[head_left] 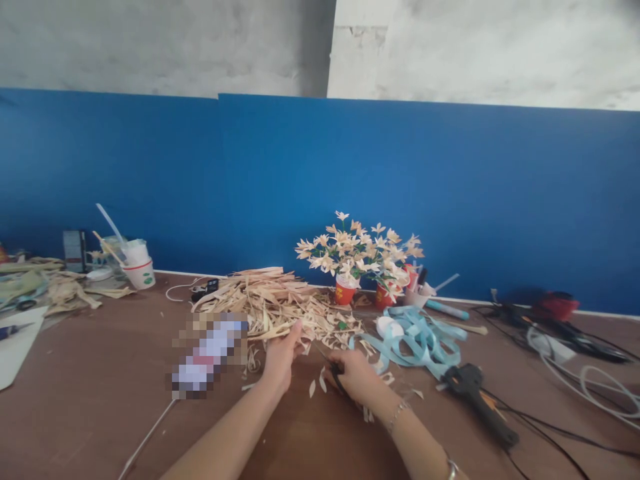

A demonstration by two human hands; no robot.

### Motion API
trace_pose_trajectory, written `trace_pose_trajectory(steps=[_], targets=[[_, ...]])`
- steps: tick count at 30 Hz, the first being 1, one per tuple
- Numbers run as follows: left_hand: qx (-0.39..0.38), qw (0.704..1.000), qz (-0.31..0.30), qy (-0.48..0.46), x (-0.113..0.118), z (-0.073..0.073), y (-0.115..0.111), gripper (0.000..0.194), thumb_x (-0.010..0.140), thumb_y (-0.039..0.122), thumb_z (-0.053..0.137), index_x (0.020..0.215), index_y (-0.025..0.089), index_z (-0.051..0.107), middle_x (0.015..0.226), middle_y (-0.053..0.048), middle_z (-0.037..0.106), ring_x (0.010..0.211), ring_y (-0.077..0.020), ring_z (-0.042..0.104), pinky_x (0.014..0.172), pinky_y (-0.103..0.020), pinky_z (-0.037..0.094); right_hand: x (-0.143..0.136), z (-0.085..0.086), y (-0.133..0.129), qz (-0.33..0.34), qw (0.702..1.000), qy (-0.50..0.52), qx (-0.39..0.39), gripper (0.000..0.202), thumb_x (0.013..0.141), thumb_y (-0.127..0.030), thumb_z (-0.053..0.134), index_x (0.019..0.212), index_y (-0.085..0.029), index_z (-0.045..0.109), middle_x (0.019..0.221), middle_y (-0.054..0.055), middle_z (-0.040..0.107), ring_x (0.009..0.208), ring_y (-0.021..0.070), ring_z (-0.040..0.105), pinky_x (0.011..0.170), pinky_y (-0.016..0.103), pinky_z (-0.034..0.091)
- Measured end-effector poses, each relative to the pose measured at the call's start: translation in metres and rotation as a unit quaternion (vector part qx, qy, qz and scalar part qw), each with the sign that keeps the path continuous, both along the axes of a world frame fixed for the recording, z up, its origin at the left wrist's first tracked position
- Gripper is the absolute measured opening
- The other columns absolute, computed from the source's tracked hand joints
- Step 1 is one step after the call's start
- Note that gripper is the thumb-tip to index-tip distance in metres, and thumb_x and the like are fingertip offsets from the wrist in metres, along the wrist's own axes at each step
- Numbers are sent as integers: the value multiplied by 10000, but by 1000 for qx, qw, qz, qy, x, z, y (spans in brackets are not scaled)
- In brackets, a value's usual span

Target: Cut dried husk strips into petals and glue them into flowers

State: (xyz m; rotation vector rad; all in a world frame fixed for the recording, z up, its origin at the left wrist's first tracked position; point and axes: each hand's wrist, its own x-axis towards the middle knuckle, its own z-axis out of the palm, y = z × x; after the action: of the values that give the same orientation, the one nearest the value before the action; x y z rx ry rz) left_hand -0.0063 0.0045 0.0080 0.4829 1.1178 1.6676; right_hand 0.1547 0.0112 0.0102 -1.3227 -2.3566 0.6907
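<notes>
Red cups [345, 295] of pale flowers [345, 245], gripped scissors [337, 377]

Both forearms [227, 430] slant inward, left grip [281, 358] pinching, right grip [355, 376] curled.

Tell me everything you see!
Table: one, brown, below
Partition panels: two, blue, behind table
Wall: one, grey, top
Dried leaf strips: many, tan, centre, left
Flowers: many, cream, back centre
Flower cups: two, red, under flowers
Green-marked cup: one, white, left
Ribbon: uncountable, light blue, right
Glue gun: one, black, right
Cables: several, black and white, both sides
Pixelated item: one, unclear, left
Scissors: one, dark, front
Other clutter: uncountable, mixed, edges
Bracelets: two, silver, right arm
Left hand: one, at leaf strips
Right hand: one, around scissors
</notes>
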Motion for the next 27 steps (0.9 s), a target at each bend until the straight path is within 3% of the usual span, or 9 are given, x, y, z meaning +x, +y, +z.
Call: trace_pose_trajectory(steps=[10, 20, 27], targets=[[-25, 999, -12, -30, 0, 6, -3, 263, 658, 258, 740, 844, 110, 626, 787, -88, 698, 612, -145, 655, 570, -257, 554, 2, 3, 1, -13, 995, -84, 43, 156, 706, -167, 509, 724, -192, 663, 660, 27, 644, 591, 125, 522, 536, 196, 298], [-15, 999, -17, -40, 1, 6, -3, 331, 657, 252, 743, 933, 122, 615, 883, -108, 698, 656, -162, 668, 572, -256, 544, 7, 7, 3, -3, 988, -137, 75, 179, 746, -207, 495, 778, -195, 671, 718, 53, 681, 680, 160, 586, 578, 224, 300], [-14, 999, -33, -21, 0, 11, -7, 286, 677, 266, 724, 895, 117, 617, 800, -105, 700, 668, -168, 662, 519, -219, 506, 7, 9, 3, -17, 980, -177, 89, 216, 706, -158, 500, 823, -207, 674, 761, 54, 694, 717, 170, 595, 590, 230, 298]])
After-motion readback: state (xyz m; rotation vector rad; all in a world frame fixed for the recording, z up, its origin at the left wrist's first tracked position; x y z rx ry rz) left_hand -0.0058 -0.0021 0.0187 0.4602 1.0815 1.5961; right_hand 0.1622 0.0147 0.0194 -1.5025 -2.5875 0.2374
